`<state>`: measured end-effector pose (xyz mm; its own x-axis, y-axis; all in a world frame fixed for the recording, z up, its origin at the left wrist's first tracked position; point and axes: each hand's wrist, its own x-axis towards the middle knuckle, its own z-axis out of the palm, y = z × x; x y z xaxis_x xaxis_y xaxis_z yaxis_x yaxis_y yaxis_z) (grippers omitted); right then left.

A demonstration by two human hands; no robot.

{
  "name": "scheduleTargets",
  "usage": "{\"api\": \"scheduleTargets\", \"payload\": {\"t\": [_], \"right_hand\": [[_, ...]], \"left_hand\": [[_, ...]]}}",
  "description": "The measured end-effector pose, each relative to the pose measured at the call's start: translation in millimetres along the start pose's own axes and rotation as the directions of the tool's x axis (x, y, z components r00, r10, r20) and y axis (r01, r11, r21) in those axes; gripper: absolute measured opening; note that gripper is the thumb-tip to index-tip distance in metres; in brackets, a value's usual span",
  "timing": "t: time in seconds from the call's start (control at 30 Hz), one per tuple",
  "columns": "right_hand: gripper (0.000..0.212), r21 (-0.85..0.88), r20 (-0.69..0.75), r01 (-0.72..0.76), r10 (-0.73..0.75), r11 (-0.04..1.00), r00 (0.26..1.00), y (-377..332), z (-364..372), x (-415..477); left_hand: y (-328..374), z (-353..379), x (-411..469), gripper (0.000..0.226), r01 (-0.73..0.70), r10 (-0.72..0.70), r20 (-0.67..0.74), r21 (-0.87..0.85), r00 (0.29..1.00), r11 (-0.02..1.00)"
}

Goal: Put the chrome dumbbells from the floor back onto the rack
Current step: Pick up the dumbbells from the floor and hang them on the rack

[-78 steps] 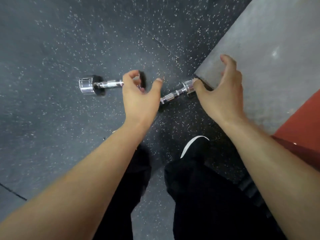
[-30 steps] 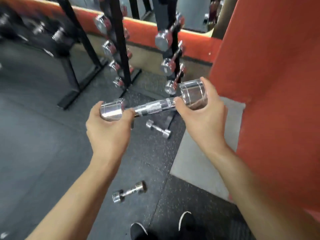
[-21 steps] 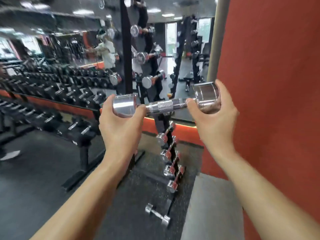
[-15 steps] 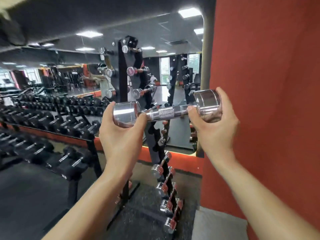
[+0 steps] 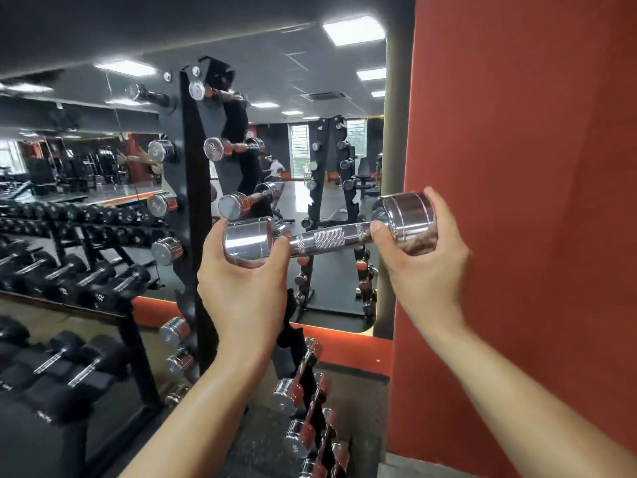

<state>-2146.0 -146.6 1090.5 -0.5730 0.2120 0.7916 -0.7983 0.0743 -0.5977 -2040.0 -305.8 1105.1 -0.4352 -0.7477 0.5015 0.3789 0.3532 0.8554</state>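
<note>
I hold one chrome dumbbell level at chest height, its knurled handle bare between my hands. My left hand cups its left head from below. My right hand wraps its right head. Just beyond stands the tall black vertical rack, with several chrome dumbbells resting in its notches above and below the one I carry. The held dumbbell hangs in front of the rack's middle, not touching it.
A red wall stands close on the right. A mirror behind the rack reflects the gym. A low rack of black dumbbells runs along the left. Speckled dark floor lies below.
My view has risen from the floor to the rack. The dumbbell, gripped at both heads, has come up with it and sits closer to the rack's middle notches.
</note>
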Motion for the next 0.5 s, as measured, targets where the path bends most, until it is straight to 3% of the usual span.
{"api": "scheduleTargets", "payload": {"t": [0.2, 0.33, 0.5], "right_hand": [[0.075, 0.005, 0.102, -0.054, 0.053, 0.999, 0.993, 106.0, 49.6, 32.6], [0.076, 0.049, 0.223, -0.132, 0.118, 0.99, 0.968, 180.3, 92.6, 55.6], [0.075, 0.102, 0.417, -0.212, 0.152, 0.972, 0.896, 256.4, 138.8, 79.1]], "left_hand": [[-81.2, 60.1, 40.6, 0.075, 0.113, -0.107, -0.112, 0.044, 0.988, 0.993], [-130.4, 104.7, 67.0, 0.045, 0.173, -0.153, -0.228, 0.072, 0.962, 0.982], [-175.5, 142.8, 93.2, 0.087, 0.32, -0.254, -0.385, 0.117, 0.887, 0.94]]}}
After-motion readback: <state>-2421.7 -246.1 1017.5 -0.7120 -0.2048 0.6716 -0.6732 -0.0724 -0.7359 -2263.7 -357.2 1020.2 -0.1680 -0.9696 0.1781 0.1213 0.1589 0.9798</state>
